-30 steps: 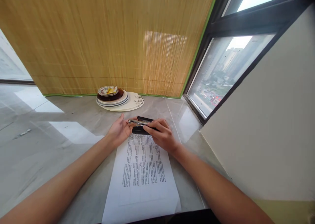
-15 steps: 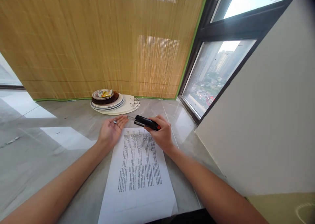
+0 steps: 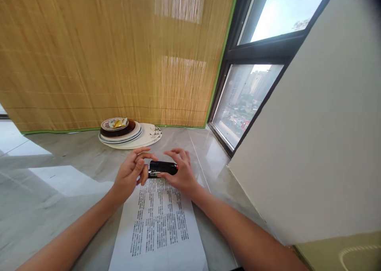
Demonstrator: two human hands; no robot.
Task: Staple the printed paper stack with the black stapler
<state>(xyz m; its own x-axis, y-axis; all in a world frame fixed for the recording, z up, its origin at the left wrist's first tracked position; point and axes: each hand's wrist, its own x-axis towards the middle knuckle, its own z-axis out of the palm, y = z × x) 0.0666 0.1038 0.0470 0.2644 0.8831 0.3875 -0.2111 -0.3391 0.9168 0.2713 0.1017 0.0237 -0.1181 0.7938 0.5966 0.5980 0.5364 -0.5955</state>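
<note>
A black stapler with a silver strip along its lower edge and a red spot at its right end lies level over the top of a printed sheet. Around its right part is my right hand, thumb along the lower edge and index finger raised above. My left hand is at the stapler's left end, with its fingers curled and thumb bent in. Whatever lies inside those left fingers is hidden.
Stacked plates with a small yellow packet on top stand at the back by a bamboo blind. A window and a white wall border the grey tiled surface on the right.
The stapler has come down and left, and its thin metal piece no longer shows sticking out. My left hand, palm up with a small silver piece before, has turned and curled its fingers.
</note>
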